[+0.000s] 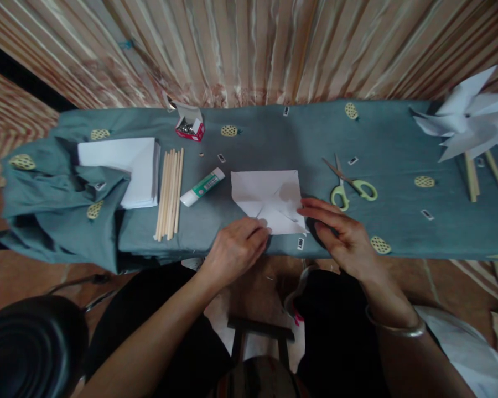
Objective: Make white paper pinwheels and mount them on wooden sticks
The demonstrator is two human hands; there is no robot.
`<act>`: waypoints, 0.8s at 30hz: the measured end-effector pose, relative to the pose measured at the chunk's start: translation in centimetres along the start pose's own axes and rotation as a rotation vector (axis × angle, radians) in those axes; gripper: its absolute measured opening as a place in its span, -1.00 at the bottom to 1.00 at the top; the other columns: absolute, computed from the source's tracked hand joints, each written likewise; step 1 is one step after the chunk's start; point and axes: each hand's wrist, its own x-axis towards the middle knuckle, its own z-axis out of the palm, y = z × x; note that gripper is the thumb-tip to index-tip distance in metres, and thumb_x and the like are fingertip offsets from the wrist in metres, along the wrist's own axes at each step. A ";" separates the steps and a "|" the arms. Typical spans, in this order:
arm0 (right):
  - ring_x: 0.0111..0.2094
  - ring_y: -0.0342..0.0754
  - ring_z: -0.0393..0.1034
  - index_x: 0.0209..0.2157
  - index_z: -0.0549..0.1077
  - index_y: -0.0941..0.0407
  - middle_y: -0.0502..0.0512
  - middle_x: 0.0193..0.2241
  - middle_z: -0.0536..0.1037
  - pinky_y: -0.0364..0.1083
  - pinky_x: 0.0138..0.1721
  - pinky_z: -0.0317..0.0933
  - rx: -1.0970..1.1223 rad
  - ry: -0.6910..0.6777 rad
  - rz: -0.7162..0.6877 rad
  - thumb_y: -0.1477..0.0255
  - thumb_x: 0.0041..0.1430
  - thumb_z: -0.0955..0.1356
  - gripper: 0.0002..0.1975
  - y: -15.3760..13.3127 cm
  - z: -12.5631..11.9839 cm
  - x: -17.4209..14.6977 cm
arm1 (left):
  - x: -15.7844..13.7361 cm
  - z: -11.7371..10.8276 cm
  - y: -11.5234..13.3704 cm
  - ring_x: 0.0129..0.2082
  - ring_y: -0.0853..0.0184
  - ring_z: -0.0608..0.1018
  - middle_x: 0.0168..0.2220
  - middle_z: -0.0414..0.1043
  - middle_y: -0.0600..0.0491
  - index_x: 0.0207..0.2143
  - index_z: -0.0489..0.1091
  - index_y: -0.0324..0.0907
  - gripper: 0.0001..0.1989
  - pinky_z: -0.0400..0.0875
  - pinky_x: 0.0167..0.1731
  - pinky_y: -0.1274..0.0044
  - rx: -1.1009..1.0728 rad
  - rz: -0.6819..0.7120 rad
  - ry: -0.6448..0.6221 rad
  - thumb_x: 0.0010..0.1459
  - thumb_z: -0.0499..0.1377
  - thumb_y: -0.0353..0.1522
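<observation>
A white sheet of paper (pixel 265 190) with cut slits lies on the cloth in front of me. At its lower left, the fingers of my left hand (pixel 239 246) are pressed together on the paper, where a corner is bent inward. My right hand (pixel 342 237) has its fingers stretched and apart, the tips touching the sheet's right edge. Just beyond that hand lie scissors (pixel 351 183) with green handles, their blades slightly spread. Left of the sheet is a glue stick (pixel 203 187) with a green and white label.
Several wooden sticks (pixel 170 193) lie beside a stack of white paper (pixel 145 174) at left. A small red box (pixel 191 128) of metal pins stands open near the curtain (pixel 249 50). White paper pinwheels (pixel 468 113) on sticks lie at the right end. The green tablecloth (pixel 398 221) bunches at left.
</observation>
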 end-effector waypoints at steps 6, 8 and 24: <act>0.26 0.06 0.16 -0.04 0.51 -0.10 0.01 0.26 0.26 0.19 0.23 0.13 0.122 -0.156 -0.002 0.50 0.15 0.34 -0.64 -0.6 0.3 -0.4 | -0.6 -0.6 0.4 -0.34 0.32 0.50 -0.31 0.50 -0.04 -0.25 0.44 -0.27 -0.88 0.47 -0.34 0.49 -0.024 0.013 -0.052 0.22 0.10 -0.48; 0.25 0.07 0.18 -0.12 0.55 -0.10 0.01 0.25 0.27 0.20 0.23 0.12 0.151 -0.181 -0.019 0.45 0.16 0.36 -0.73 -0.6 0.3 -0.4 | -0.6 -0.6 0.5 -0.32 0.31 0.49 -0.28 0.50 -0.05 -0.24 0.44 -0.27 -0.87 0.48 -0.32 0.47 -0.037 0.004 -0.061 0.22 0.10 -0.48; 0.15 0.10 0.29 -0.37 0.57 0.02 0.09 0.10 0.44 0.20 0.16 0.19 0.064 0.106 0.027 0.39 0.14 0.39 -0.93 -1.0 3.1 1.0 | -0.6 -0.3 0.9 -0.26 0.26 0.49 -0.23 0.50 -0.09 -0.03 0.34 -0.29 -0.75 0.51 -0.24 0.38 -0.089 -0.050 -0.070 0.25 0.05 -0.44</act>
